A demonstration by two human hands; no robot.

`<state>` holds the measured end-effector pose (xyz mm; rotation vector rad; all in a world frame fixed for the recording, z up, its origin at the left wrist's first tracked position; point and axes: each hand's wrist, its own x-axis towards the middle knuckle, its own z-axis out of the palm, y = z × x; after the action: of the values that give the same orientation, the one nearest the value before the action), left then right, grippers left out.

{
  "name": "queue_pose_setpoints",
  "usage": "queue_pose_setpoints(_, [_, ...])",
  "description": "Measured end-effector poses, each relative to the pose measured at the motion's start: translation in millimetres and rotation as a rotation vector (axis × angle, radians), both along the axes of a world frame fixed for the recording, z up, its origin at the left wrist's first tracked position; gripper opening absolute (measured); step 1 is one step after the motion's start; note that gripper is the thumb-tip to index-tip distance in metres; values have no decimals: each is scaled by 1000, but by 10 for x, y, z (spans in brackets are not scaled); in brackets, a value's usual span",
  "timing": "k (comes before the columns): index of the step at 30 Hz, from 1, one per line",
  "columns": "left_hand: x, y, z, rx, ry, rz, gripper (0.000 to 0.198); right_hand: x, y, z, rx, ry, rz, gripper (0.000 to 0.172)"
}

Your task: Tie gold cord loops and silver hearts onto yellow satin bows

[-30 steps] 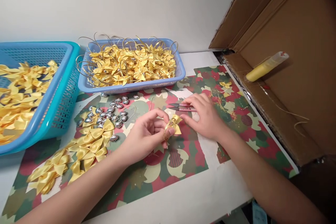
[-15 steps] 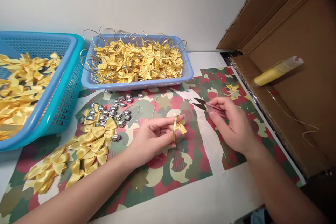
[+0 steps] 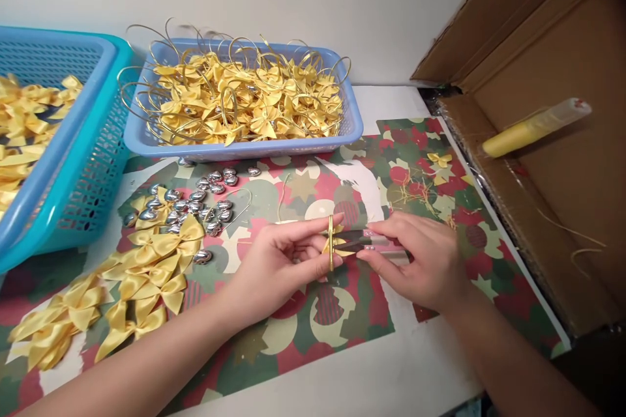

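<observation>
My left hand [image 3: 300, 247] is closed, pinching a gold wire loop [image 3: 331, 244] between thumb and forefinger. A yellow ribbon bow [image 3: 340, 251] sits at the loop, partly covered by the fingers. My right hand [image 3: 420, 260] grips small thread snips [image 3: 369, 241] with pinkish handles and dark blades. The blade tips reach the bow and loop; whether they touch thread there is too small to tell. Left of my hands lie loose yellow bows [image 3: 147, 280] and several silver heart-shaped beads [image 3: 200, 199].
A blue basket [image 3: 244, 151] of bows with gold loops stands at the back. Stacked baskets [image 3: 92, 143] with plain bows are at the left. Thread scraps [image 3: 415, 192] lie on the patterned paper at right. A cardboard wall [image 3: 528, 52] bears a yellow tube [image 3: 533, 128].
My right hand has moved left with the snips, bringing the blades from open space to the bow in my left hand. The view has shifted slightly.
</observation>
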<state>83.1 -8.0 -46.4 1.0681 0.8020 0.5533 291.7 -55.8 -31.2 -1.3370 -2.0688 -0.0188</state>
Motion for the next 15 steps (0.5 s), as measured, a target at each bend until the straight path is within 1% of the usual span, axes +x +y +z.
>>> queue_pose_setpoints(5, [-2,-5,5,9,4,19,44,2,-10,0,48,-56,-32,15])
queue_pose_setpoints(12, [7,7,23,-40,-13,19,45,15,-33,-30,125,-95,-5,15])
queue_pose_setpoints(15, [0,17,20,-57,-11,31,46,25,-47,-52,131,-108,1,14])
